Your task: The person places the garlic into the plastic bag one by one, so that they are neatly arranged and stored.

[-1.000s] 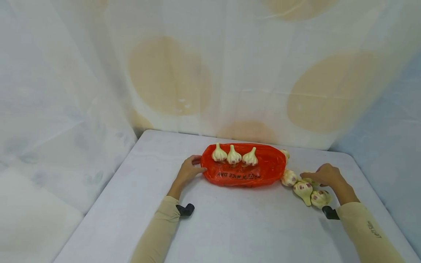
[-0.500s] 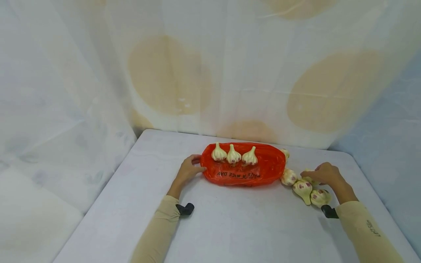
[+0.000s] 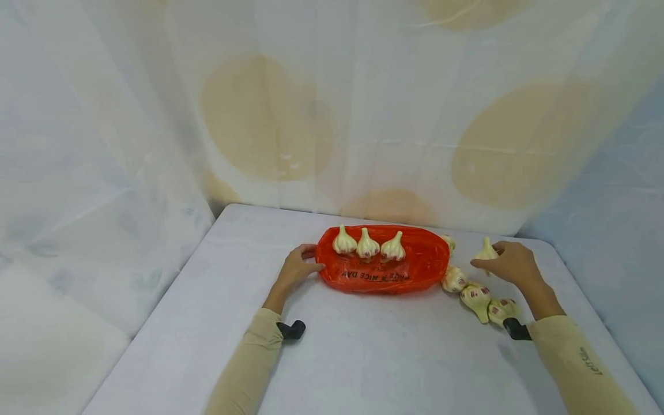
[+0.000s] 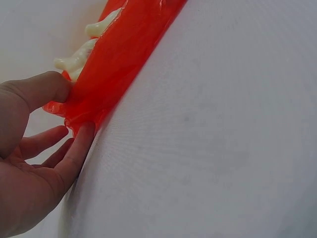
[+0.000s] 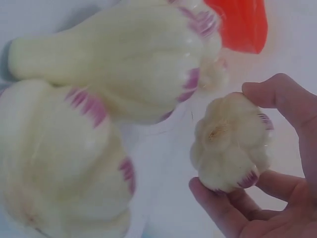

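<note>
- Pinching a small cream garlic bulb with purple streaks (image 5: 230,141) between thumb and fingertips, the right hand (image 3: 512,264) has it beyond the bag's right end, stem up; its wrist camera gives me only the root end.
- The left hand (image 3: 295,268) has thumb and fingers spread, touching the left end of a glossy red plastic bag (image 3: 425,259) on the white-covered surface (image 3: 373,357); I cannot tell how firmly they press.
- Three similar bulbs (image 3: 368,246) stand in a row inside the bag's rim; from the left wrist I get only parts of two, the red film hiding the rest.
- Four more bulbs (image 3: 476,297) lie outside its right end: the farthest partly hidden by the bag, the nearest slightly covered by a black wrist mount (image 3: 515,329).
- Creases make the black lettering (image 3: 376,276) hard for me to read.
</note>
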Available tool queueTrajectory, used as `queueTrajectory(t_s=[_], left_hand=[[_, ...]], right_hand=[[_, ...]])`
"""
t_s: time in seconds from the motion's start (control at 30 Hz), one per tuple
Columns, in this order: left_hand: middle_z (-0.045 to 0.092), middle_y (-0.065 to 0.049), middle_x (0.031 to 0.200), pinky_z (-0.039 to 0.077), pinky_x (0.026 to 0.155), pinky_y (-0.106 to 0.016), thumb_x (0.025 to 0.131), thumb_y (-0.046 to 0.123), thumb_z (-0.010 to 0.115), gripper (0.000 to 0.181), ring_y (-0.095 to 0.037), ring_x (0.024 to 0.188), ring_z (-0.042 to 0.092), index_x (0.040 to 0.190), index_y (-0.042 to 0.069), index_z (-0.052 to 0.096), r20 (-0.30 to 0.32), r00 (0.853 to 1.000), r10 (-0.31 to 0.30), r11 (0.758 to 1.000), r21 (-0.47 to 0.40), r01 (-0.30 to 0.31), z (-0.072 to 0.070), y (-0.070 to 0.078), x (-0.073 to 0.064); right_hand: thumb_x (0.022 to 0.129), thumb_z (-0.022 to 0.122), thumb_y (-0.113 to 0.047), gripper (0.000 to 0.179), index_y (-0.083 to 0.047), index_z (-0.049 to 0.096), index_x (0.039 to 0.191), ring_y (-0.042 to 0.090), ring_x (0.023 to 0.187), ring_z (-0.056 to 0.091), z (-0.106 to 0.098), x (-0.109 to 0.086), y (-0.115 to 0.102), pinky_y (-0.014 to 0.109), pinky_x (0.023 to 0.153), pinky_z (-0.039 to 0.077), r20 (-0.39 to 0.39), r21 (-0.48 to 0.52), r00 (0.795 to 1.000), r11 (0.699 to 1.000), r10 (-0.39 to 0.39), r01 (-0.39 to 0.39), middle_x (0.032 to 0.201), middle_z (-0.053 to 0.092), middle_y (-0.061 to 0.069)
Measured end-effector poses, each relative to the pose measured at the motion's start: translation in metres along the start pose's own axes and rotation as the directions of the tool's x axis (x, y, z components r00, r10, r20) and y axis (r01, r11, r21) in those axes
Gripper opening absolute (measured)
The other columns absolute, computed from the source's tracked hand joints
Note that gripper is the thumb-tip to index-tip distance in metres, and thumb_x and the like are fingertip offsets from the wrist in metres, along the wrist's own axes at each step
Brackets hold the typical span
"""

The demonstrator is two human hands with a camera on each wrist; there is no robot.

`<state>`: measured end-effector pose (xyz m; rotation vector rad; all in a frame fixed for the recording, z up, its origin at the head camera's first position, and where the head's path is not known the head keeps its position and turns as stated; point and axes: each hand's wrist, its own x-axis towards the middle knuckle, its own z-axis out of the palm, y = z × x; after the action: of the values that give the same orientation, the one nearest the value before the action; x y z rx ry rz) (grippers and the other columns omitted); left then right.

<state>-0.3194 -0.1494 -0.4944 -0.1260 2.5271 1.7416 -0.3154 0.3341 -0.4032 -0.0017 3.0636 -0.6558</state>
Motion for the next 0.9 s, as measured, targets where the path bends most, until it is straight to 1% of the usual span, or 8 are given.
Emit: queueTrajectory(t_s=[0.1,0.27,0.37,0.47,0.6,0.67,0.77,0.9], left_hand=[[0.058,-0.008,0.132,0.048,0.099,-0.042,0.08,0.017,0.079,0.06,-0.027,0.122,0.052,0.135,0.01,0.054,-0.002,1.0,0.002,1.0,-0.006,-0.002,0.001,-0.001,0.0],[0.058,-0.009,0.132,0.047,0.099,-0.043,0.08,0.017,0.079,0.06,-0.027,0.123,0.052,0.135,0.01,0.054,0.0,1.0,0.008,1.0,-0.012,-0.008,0.001,-0.002,0.0],[0.058,-0.008,0.132,0.047,0.1,-0.043,0.08,0.018,0.079,0.06,-0.026,0.123,0.052,0.135,0.01,0.055,0.001,1.0,0.006,1.0,-0.001,-0.006,0.0,-0.002,0.001],[0.058,-0.007,0.131,0.047,0.1,-0.043,0.08,0.019,0.079,0.06,-0.025,0.122,0.052,0.134,0.012,0.055,-0.01,1.0,-0.001,1.0,0.011,0.001,-0.001,-0.003,0.002],[0.058,-0.007,0.131,0.046,0.1,-0.044,0.08,0.017,0.078,0.059,-0.026,0.122,0.052,0.134,0.011,0.055,-0.014,1.0,0.01,1.0,0.005,-0.01,-0.002,-0.003,0.003],[0.058,-0.008,0.131,0.046,0.101,-0.044,0.081,0.017,0.078,0.059,-0.026,0.122,0.051,0.135,0.01,0.055,-0.008,1.0,0.014,1.0,-0.004,-0.014,-0.002,-0.003,0.002],[0.058,-0.008,0.131,0.046,0.1,-0.043,0.081,0.016,0.078,0.059,-0.027,0.122,0.052,0.134,0.01,0.055,-0.004,1.0,0.012,1.0,-0.016,-0.012,-0.001,-0.002,0.001],[0.058,-0.008,0.131,0.047,0.1,-0.043,0.081,0.016,0.078,0.059,-0.026,0.122,0.052,0.134,0.01,0.055,0.0,1.0,0.009,1.0,-0.014,-0.009,0.0,0.0,0.0]], right_hand=[[0.077,0.078,-0.05,0.078,0.014,0.057,0.117,0.031,0.077,0.056,0.001,0.0,-0.009,0.035,0.057,0.05,-0.068,0.041,0.997,0.998,-0.034,0.037,0.098,0.065,0.026],[0.078,0.077,-0.049,0.078,0.013,0.056,0.12,0.03,0.076,0.057,-0.001,-0.001,-0.028,0.036,0.058,0.053,-0.125,0.072,0.99,0.994,-0.072,0.081,0.098,0.065,0.025],[0.078,0.077,-0.048,0.073,0.011,0.06,0.117,0.031,0.076,0.058,-0.002,0.0,-0.038,0.033,0.057,0.052,-0.161,0.083,0.98,0.988,-0.113,0.128,0.098,0.065,0.025],[0.078,0.079,-0.044,0.069,0.01,0.062,0.117,0.033,0.081,0.058,-0.001,0.003,-0.05,0.031,0.057,0.051,-0.213,0.124,0.966,0.977,-0.147,0.175,0.1,0.064,0.025],[0.077,0.08,-0.039,0.065,0.009,0.063,0.116,0.036,0.092,0.056,0.003,0.009,-0.068,0.032,0.061,0.051,-0.274,0.176,0.947,0.96,-0.165,0.218,0.104,0.06,0.023],[0.077,0.08,-0.036,0.061,0.008,0.064,0.116,0.036,0.094,0.055,0.005,0.01,-0.074,0.032,0.062,0.051,-0.291,0.197,0.941,0.952,-0.171,0.233,0.105,0.059,0.022],[0.078,0.079,-0.034,0.057,0.005,0.065,0.116,0.034,0.096,0.055,0.01,0.012,-0.082,0.032,0.063,0.051,-0.299,0.229,0.938,0.942,-0.173,0.246,0.108,0.059,0.019],[0.078,0.079,-0.034,0.059,0.004,0.063,0.12,0.033,0.096,0.056,0.018,0.013,-0.089,0.039,0.068,0.054,-0.295,0.273,0.941,0.93,-0.163,0.247,0.112,0.059,0.018]])
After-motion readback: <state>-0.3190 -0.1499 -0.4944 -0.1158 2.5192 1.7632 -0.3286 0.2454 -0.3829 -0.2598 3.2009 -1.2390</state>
